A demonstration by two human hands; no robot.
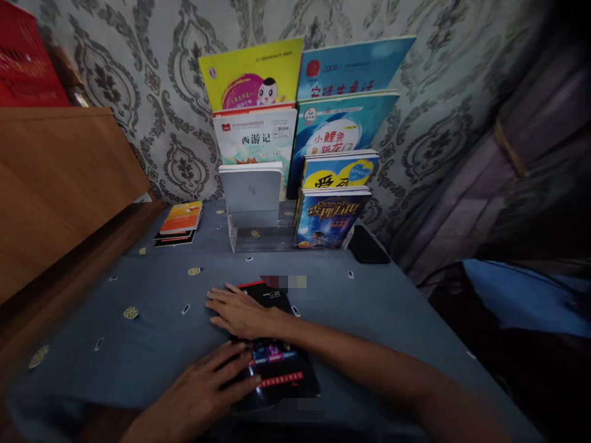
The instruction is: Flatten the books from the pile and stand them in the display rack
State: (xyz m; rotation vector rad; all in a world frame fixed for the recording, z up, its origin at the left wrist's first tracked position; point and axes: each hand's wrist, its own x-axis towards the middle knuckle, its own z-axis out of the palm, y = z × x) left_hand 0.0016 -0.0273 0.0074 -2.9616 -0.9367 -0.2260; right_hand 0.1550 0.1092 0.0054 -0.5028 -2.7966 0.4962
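Resting palm-down on a black book (282, 365) in front of the clear rack (263, 247), the left hand (210, 376) and right hand (244, 312) lie close together, fingers extended, hiding much of its cover; whether they touch is hard to tell. Blocky patches obscure the book's ends. Printed blue-grey cloth (369, 307) drapes the counter (157, 344). Patterned wallpaper (184, 141) stands behind the rack, a cut-off wooden cabinet (69, 184) left of it, a dim curtain (457, 172) right.

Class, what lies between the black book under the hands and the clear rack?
Only the printed cloth shows between the black book and the rack, in the head view.
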